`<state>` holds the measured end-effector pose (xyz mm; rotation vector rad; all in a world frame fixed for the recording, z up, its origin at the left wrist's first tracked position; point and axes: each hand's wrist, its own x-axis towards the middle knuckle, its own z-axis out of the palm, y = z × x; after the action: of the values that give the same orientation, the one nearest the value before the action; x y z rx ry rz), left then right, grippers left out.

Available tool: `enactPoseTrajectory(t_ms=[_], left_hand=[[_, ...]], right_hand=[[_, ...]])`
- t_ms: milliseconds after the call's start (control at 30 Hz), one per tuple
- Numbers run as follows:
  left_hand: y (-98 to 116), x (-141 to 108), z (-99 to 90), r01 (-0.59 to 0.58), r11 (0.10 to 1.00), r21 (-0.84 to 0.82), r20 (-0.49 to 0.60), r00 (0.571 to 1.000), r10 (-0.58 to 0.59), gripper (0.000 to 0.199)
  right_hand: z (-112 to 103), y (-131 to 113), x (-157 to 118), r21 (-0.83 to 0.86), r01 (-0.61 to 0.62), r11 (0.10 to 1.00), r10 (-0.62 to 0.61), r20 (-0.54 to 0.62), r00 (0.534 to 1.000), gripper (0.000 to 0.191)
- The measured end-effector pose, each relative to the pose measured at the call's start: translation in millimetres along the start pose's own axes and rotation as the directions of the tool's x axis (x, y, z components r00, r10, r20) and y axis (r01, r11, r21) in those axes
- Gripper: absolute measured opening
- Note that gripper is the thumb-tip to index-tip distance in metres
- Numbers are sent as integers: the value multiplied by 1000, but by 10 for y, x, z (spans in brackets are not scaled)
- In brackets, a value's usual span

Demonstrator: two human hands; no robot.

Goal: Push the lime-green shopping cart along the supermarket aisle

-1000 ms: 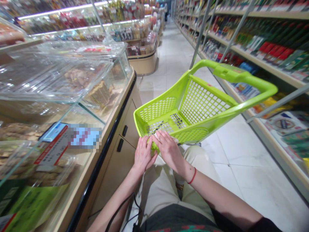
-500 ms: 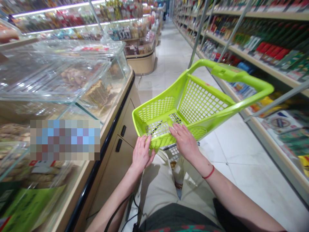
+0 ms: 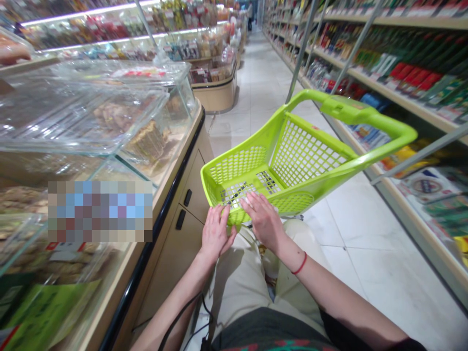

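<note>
A lime-green plastic shopping cart [image 3: 234, 161] with lattice sides stands turned sideways in front of me, its basket without goods. My left hand [image 3: 216, 234] is closed over the rim at the basket's near left corner, fingers over the edge and thumb on the outside. Close to its right, my right hand [image 3: 265, 219] lies over the near rim, fingers held together and bent into the basket. A red cord bracelet [image 3: 300, 263] circles my right wrist. The right thumb is mostly hidden.
Clear bins of dried goods [image 3: 142, 136] sit on a wooden counter [image 3: 193, 190] at the left. Stocked shelves [image 3: 402, 92] line the right side, with slanting metal bars before them. A tiled aisle [image 3: 252, 78] runs ahead; a person [image 3: 250, 19] stands far off.
My right hand has slid left along the cart's near rim, closer to my left hand. The left hand and the cart have hardly moved.
</note>
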<state>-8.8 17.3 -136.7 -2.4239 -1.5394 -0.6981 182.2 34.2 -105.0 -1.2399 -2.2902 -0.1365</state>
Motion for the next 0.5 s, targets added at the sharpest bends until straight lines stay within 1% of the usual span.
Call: enactPoseTrajectory(t_ms=[100,267,367,433,500], left_hand=[[-15,-4,1,-10,1000,15,-4,1000,10,63],[-38,-5,8,-22,1000,20,-7,1000,22,62],[-36,-3,6,-27,999,18,-5,1000,27,63],[-27,-3,4,-21,1000,13,-1,1000,21,64],[-15,-5,5,-9,1000,6,1,1000,9,66]], right_hand=[[-9,107,-33,-11,13,1000,-13,-11,1000,55],[-118,388,-94,-62,-64,996,63,-20,998,58],[-191,558,-118,-102,-104,989,102,-23,995,55],[-194,606,-128,-107,-129,986,124,-46,991,54],[-150,576,-130,-95,-153,984,145,-83,986,56]])
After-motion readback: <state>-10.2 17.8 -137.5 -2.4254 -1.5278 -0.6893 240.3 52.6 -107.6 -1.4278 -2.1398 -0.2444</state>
